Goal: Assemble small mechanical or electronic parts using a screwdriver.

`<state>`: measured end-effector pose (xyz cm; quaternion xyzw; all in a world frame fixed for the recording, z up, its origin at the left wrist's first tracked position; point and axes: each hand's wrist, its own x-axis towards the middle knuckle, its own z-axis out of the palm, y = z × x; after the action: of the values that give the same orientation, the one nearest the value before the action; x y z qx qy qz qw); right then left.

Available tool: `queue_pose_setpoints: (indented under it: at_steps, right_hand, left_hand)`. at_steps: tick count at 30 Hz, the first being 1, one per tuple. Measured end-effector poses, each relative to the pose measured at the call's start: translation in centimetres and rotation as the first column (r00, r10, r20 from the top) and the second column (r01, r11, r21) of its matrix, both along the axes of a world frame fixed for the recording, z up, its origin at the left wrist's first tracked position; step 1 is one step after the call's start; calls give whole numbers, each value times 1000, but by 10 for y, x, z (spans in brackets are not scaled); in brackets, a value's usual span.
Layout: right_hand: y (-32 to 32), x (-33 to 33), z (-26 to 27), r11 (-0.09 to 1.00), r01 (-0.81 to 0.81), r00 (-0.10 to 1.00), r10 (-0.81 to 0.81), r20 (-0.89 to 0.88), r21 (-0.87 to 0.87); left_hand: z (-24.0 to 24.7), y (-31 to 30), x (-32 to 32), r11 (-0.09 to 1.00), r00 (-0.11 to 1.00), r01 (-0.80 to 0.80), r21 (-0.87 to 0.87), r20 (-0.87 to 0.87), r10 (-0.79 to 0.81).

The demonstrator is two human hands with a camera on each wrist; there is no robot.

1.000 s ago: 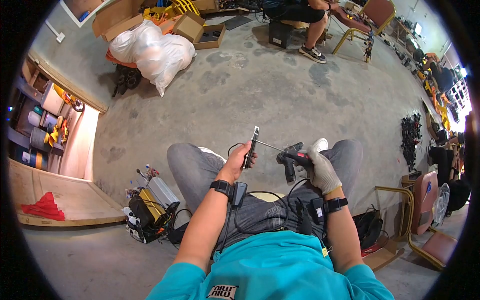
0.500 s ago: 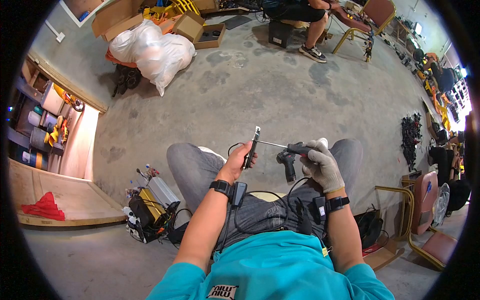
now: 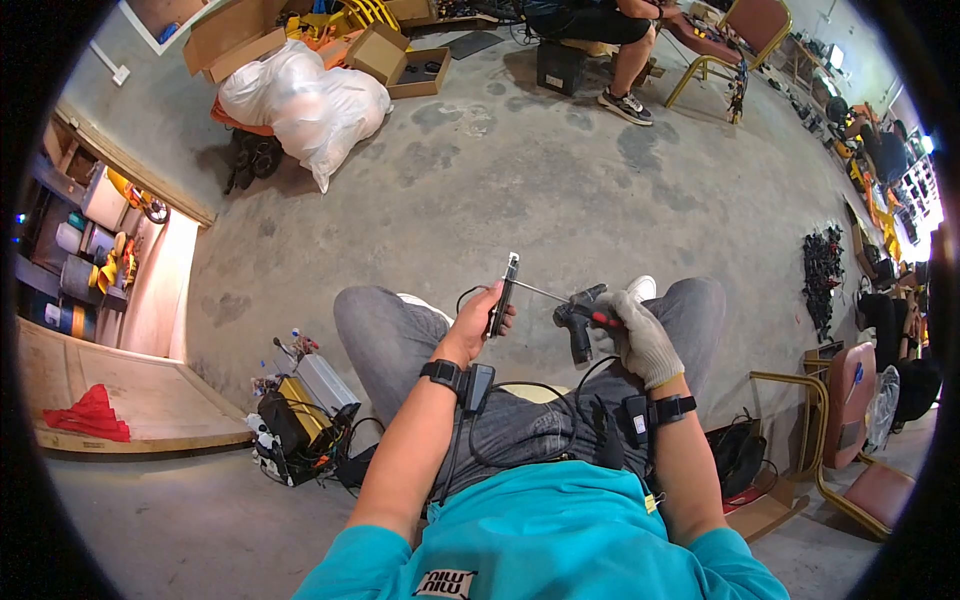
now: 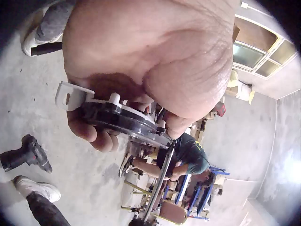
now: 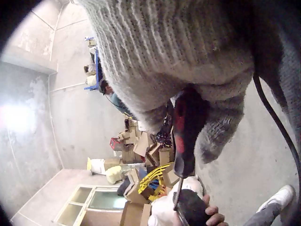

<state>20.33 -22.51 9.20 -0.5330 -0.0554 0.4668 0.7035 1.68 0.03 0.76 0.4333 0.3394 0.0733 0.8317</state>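
Observation:
My bare left hand (image 3: 478, 322) holds a slim part (image 4: 124, 123) with a glossy black body, a pale edge and a slotted bracket at one end. My right hand (image 3: 648, 342), in a knitted glove, grips a screwdriver (image 5: 188, 134) by its black and red handle. The long metal shaft (image 4: 161, 181) spans the gap between my hands, its tip right at the edge of the black part. Behind the handle in the head view, a black cordless drill (image 3: 577, 332) is on the floor between my legs.
Beside my left knee lies a cluster of metal boxes and wires (image 3: 305, 405). A white sack (image 3: 310, 110) and cardboard boxes sit farther off. On the right stands a chair (image 3: 850, 410); another person (image 3: 630, 60) sits at the back. Cables run from my wrist cameras across my lap.
The screwdriver handle and gloved hand rose slightly half a second ago, with the fingers shifting on the handle, then came back down. My left hand and the black part stay in place.

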Motion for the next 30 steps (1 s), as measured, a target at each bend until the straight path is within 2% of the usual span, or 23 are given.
queue_pose_setpoints:
  at_steps: [2, 4, 6, 10, 12, 13, 14, 16, 19, 20, 22, 25, 26, 28, 30]
  right_hand:
    - [-2, 7, -13, 986, -163, 981, 160, -113, -17]
    - [-3, 6, -11, 988, -151, 987, 149, -55, -34]
    - [0, 2, -7, 1000, -8, 992, 6, 123, 21]
    - [3, -3, 1, 998, 40, 995, -44, 95, 39]
    - [-2, 6, -18, 987, -147, 987, 142, -81, -64]
    - [-6, 8, -25, 986, -159, 987, 159, 0, -54]
    - [-5, 8, -23, 986, -159, 987, 160, 0, -53]
    - [-2, 8, -19, 999, -50, 992, 50, 114, -1]
    - [0, 2, -4, 1000, 3, 989, 1, 150, -24]
    - [3, -1, 1, 1000, 3, 989, 1, 150, -24]
    - [7, -5, 9, 998, -29, 1000, 29, -3, -50]
    - [-5, 11, -21, 993, -110, 993, 108, -39, -48]
    - [-4, 9, -18, 993, -110, 993, 108, -39, -49]
    - [-1, 5, -13, 1000, -15, 996, 14, 90, 11]
    - [-2, 5, -9, 999, -39, 993, 38, 112, 8]
  left_hand:
    - [0, 1, 0, 1000, 1000, -1, -2, 8, 1]
    - [1, 0, -1, 1000, 1000, -9, -1, 10, 9]
    - [2, 0, -1, 1000, 1000, 1, 8, 3, -1]
    - [-1, 0, 1, 1000, 1000, 2, -10, -7, -2]
    - [1, 0, 1, 1000, 1000, -5, -11, -7, 5]
    - [1, 0, 0, 1000, 1000, -13, -13, -7, 13]
    - [2, 0, 1, 1000, 1000, -13, -13, -7, 13]
    - [3, -1, 0, 1000, 1000, -10, -4, 3, 10]
    - [4, -1, 0, 1000, 1000, 6, 5, -8, -6]
    - [4, -1, 0, 1000, 1000, 6, 6, -7, -6]
    - [3, -1, 1, 1000, 1000, -21, -2, -11, 21]
    - [4, 0, 1, 1000, 1000, -2, 6, 6, 2]
    - [5, 0, 1, 1000, 1000, -3, 6, 6, 3]
    - [6, -1, 0, 1000, 1000, 7, 14, -2, -7]
    - [4, -1, 0, 1000, 1000, 3, 10, -4, -2]
